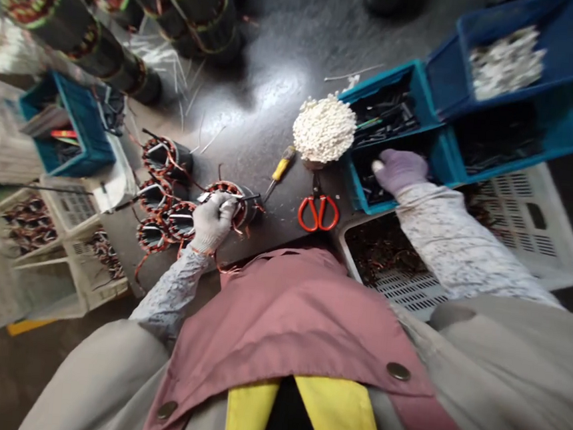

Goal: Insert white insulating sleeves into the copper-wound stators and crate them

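Note:
My left hand (pixel 214 221), in a whitish glove, is closed at the near rim of a motor stator (pixel 252 213) with copper windings. A thin black sleeved wire (pixel 248 199) sticks out to the right from its fingertips. Several smaller wound stators (pixel 156 195) stand close by on the left, with loose copper leads. My right hand (pixel 401 171), in a purple glove, reaches into a blue bin (pixel 366 204) of dark pieces. Its thumb shows, but the other fingers are mostly hidden.
A bundle of white sticks (pixel 324 128), a yellow-handled screwdriver (pixel 283 164) and red-handled scissors (pixel 319 212) lie between my hands. Blue bins (pixel 516 168) stack at right, above white crates (pixel 556 225). Stacked stators (pixel 89 34) lie back left; more crates (pixel 74 283) stand left.

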Demonstrator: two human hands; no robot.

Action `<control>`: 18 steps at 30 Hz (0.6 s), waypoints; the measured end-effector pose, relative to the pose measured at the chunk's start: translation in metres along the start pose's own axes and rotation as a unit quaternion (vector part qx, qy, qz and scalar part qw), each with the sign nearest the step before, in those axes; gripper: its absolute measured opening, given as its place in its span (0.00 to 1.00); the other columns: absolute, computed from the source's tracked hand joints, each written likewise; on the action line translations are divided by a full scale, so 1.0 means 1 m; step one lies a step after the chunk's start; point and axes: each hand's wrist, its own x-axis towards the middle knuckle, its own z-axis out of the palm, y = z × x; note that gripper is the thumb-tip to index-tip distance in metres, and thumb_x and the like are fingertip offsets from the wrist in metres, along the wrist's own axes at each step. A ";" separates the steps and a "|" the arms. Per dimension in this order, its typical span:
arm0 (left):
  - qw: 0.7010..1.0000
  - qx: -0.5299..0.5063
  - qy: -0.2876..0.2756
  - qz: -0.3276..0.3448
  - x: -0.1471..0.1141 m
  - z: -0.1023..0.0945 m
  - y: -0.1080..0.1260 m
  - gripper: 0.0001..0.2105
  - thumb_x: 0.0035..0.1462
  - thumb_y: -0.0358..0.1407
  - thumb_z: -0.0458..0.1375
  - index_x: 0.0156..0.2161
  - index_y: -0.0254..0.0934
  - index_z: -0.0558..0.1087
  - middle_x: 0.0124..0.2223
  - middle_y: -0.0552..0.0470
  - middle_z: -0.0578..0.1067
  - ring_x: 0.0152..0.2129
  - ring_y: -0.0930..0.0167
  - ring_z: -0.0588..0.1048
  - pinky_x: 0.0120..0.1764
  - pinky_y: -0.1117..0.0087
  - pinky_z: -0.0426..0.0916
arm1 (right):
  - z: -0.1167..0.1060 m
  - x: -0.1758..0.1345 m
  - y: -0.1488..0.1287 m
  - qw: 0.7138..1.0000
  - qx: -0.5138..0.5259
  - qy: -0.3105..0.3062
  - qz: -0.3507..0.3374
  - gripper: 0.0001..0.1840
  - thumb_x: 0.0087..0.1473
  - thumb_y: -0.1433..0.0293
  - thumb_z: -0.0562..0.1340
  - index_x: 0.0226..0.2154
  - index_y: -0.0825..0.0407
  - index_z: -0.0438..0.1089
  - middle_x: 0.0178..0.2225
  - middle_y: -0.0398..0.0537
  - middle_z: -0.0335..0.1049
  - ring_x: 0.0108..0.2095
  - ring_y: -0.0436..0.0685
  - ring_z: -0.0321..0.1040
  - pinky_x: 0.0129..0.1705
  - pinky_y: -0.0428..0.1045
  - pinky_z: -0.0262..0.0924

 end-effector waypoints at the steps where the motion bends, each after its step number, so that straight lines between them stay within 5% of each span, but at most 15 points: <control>1: 1.000 0.002 -0.004 -0.004 0.000 0.000 0.000 0.17 0.61 0.43 0.49 0.39 0.38 0.78 0.35 0.48 0.80 0.34 0.66 0.77 0.41 0.68 0.67 | -0.003 -0.003 0.006 1.000 0.003 -0.005 0.019 0.19 0.66 0.68 0.56 0.51 0.63 0.74 0.48 0.71 0.75 0.51 0.66 0.71 0.48 0.57 0.60; 7: 1.000 -0.002 -0.010 0.002 0.001 0.002 0.001 0.17 0.62 0.43 0.49 0.42 0.38 0.78 0.39 0.48 0.81 0.39 0.65 0.77 0.43 0.67 0.67 | 0.002 -0.041 0.015 0.979 0.179 0.083 0.056 0.19 0.67 0.70 0.56 0.53 0.60 0.74 0.44 0.66 0.78 0.41 0.59 0.75 0.44 0.53 0.62; 14: 1.000 0.010 -0.007 0.011 0.003 0.000 -0.005 0.18 0.61 0.45 0.49 0.40 0.38 0.79 0.34 0.46 0.80 0.33 0.64 0.75 0.36 0.67 0.65 | -0.016 -0.038 0.042 0.978 0.059 0.152 0.131 0.25 0.63 0.69 0.62 0.61 0.54 0.70 0.62 0.67 0.64 0.54 0.66 0.70 0.50 0.55 0.61; 18: 1.000 0.025 -0.004 0.003 0.003 0.000 -0.010 0.19 0.59 0.47 0.49 0.40 0.38 0.79 0.34 0.44 0.80 0.33 0.61 0.75 0.35 0.66 0.63 | -0.017 -0.042 0.037 0.995 0.057 0.077 0.016 0.20 0.64 0.70 0.58 0.55 0.49 0.76 0.54 0.54 0.75 0.54 0.62 0.71 0.54 0.52 0.62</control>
